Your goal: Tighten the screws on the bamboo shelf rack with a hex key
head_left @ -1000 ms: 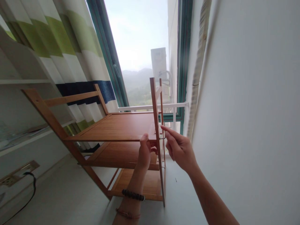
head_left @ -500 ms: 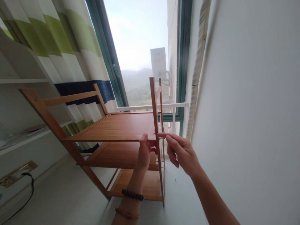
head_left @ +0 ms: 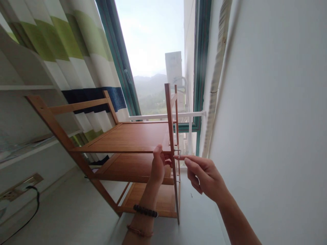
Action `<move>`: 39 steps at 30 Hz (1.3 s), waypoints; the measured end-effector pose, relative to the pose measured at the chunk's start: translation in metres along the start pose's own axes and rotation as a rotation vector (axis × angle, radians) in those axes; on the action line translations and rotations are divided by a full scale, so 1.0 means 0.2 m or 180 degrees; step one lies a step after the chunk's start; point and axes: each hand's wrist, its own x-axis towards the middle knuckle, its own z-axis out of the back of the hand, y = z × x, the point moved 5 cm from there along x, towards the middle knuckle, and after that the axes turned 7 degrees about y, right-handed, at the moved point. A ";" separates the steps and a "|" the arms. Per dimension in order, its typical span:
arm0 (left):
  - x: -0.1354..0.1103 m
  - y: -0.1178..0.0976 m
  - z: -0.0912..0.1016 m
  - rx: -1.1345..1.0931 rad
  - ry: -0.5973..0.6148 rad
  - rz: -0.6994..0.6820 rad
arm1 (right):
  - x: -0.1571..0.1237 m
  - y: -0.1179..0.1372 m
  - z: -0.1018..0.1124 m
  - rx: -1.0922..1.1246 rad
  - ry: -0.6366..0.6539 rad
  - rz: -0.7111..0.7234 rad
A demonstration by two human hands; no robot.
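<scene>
A brown wooden shelf rack [head_left: 130, 137] with three tiers stands before me. My left hand [head_left: 158, 166] is closed on its top tier at the front right corner, thumb over the front edge and fingers curled underneath beside the upright [head_left: 169, 117]. A thin metal hex key [head_left: 177, 150] sticks out of the right side of that upright, its bent end pointing down. My right hand [head_left: 204, 173] has its index finger stretched out against the hex key, by the upright. The thumb lies behind that finger, and the other fingers are loosely curled without gripping the key.
A small dark pin-like piece [head_left: 191, 195] lies on the floor right of the rack. White wall [head_left: 270, 112] rises close on the right. Behind are a window with a white rail [head_left: 150, 117] and a striped curtain [head_left: 89, 68]. A cable [head_left: 37, 200] hangs from a socket at left.
My right index finger has moved slightly down along the upright, and the hex key's bent end now shows above and around it. The left hand keeps its hold on the shelf.
</scene>
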 end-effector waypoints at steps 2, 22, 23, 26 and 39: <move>0.00 0.00 0.00 0.0016 0.0023 0.0014 | 0.04 0.05 0.00 -0.0026 -0.0169 0.0249; 0.00 0.00 0.01 -0.0056 -0.0010 0.0045 | 0.14 -0.06 0.09 -0.0506 -0.0714 0.0255; 0.00 0.01 0.01 -0.0037 -0.0024 0.0076 | 0.14 -0.09 0.10 -0.0673 -0.0713 0.0175; 0.01 0.01 0.02 -0.0016 -0.0016 0.0105 | 0.07 -0.12 0.05 -0.0721 -0.0096 -0.0119; 0.00 0.00 0.01 -0.0013 -0.0028 0.0129 | 0.12 -0.13 0.12 -0.0773 -0.0826 0.0179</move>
